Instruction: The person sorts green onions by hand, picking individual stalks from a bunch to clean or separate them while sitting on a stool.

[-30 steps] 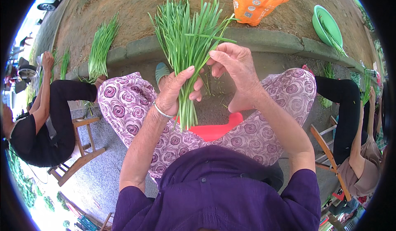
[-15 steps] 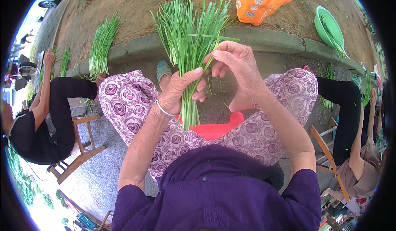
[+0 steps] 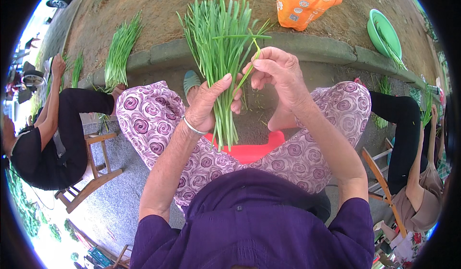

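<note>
My left hand [image 3: 204, 106], with a bangle on its wrist, is wrapped round a bunch of green chives [image 3: 222, 69] near the pale stem ends. The stems point down toward my lap, and the leaves fan out away from me over the kerb. To the right of the bunch, my right hand [image 3: 279, 72] is closed in a pinch on a thin yellowish chive leaf [image 3: 257, 53], which bends at its upper part. A single green blade lies crosswise over the leaves. Whether other chives lie on the kerb behind the bunch is hard to tell.
Beyond the stone kerb [image 3: 326, 49] stand an orange bag [image 3: 300, 9] and a green basin [image 3: 390, 38] with chives in it. More chives [image 3: 122, 53] lie at left. A red plastic thing [image 3: 247, 154] is between my knees. People sit on both sides, beside wooden chairs [image 3: 93, 173].
The yellowish leaf now stands apart from the bunch, bent over at my right fingertips. The bunch has tilted slightly, its leaves closer together. The crosswise blade has shifted a little left.
</note>
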Tool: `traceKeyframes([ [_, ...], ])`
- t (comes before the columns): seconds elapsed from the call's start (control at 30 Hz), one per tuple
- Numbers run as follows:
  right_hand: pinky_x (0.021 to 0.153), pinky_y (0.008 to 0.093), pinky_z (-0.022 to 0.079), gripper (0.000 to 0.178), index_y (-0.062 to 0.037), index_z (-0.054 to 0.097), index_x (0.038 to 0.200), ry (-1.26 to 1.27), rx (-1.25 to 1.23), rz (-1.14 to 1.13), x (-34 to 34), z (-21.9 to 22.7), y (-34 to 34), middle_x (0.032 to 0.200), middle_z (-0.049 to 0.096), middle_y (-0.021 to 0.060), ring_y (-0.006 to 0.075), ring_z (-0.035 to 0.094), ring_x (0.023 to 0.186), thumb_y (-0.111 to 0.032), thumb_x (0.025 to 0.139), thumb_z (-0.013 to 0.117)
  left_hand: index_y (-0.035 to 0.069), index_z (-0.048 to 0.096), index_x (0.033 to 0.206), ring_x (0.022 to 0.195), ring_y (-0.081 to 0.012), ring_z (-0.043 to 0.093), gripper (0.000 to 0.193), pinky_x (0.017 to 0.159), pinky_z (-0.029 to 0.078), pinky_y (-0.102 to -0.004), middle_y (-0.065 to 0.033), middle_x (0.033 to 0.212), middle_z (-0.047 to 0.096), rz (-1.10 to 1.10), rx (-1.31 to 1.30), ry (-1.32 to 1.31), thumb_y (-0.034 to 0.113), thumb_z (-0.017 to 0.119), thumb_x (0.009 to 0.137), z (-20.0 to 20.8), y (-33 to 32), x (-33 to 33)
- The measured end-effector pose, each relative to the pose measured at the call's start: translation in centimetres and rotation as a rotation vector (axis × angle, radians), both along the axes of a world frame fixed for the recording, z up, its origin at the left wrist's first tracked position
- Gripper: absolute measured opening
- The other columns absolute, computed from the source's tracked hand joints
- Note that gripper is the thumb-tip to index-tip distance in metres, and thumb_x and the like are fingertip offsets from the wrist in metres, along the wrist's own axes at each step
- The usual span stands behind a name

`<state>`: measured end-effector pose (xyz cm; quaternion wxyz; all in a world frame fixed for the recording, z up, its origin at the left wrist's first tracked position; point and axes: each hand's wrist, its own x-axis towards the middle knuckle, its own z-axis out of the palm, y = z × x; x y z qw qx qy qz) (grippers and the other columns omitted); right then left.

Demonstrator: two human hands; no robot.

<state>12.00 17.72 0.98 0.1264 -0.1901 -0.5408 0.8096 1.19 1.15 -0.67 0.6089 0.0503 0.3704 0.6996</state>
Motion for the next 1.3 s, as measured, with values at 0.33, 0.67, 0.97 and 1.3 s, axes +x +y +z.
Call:
traceKeyframes([
  [0.33,0.057,0.0224,0.051,0.015,-0.0038,0.060,0.093,-0.007,-0.073,-0.015,0.16,-0.16,0.13,0.083,0.067,0.0071,0.0101,0.062,0.062,-0.017,0.088,0.062,0.001,0.051,0.118,0.062,-0.0167,0.053,0.042,0.060,0.046,-0.0325,-0.0051,0.075,0.053,0.047,-0.023,0.030,0.033,0.060,0.092,-0.28,-0.08,-0.01],
  [0.67,0.058,0.0230,0.052,0.016,-0.0024,0.059,0.097,0.044,-0.081,-0.025,0.37,0.27,0.36,0.083,0.066,0.0064,0.0110,0.063,0.062,-0.015,0.088,0.061,0.002,0.051,0.118,0.063,-0.0168,0.052,0.048,0.061,0.046,-0.0338,-0.0030,0.075,0.051,0.055,-0.039,0.048,0.042,0.058,0.092,-0.25,-0.20,-0.05],
  [0.97,0.060,0.0239,0.053,0.017,-0.0017,0.059,0.098,0.027,-0.061,-0.014,0.29,0.45,0.30,0.084,0.065,0.0073,0.0126,0.064,0.065,-0.016,0.088,0.060,0.002,0.050,0.118,0.062,-0.0138,0.050,0.043,0.063,0.046,-0.0333,-0.0014,0.075,0.049,0.008,0.011,0.145,0.030,0.064,0.089,-0.07,-0.31,0.03],
  [1.3,0.063,0.0247,0.053,0.014,-0.0023,0.060,0.095,0.075,-0.045,0.023,0.37,0.64,0.43,0.090,0.067,0.0090,0.0128,0.065,0.068,-0.015,0.088,0.059,0.002,0.051,0.115,0.059,-0.0133,0.049,0.035,0.062,0.047,-0.0328,-0.0015,0.073,0.048,0.048,0.009,0.067,0.020,0.064,0.088,0.01,-0.23,-0.04],
])
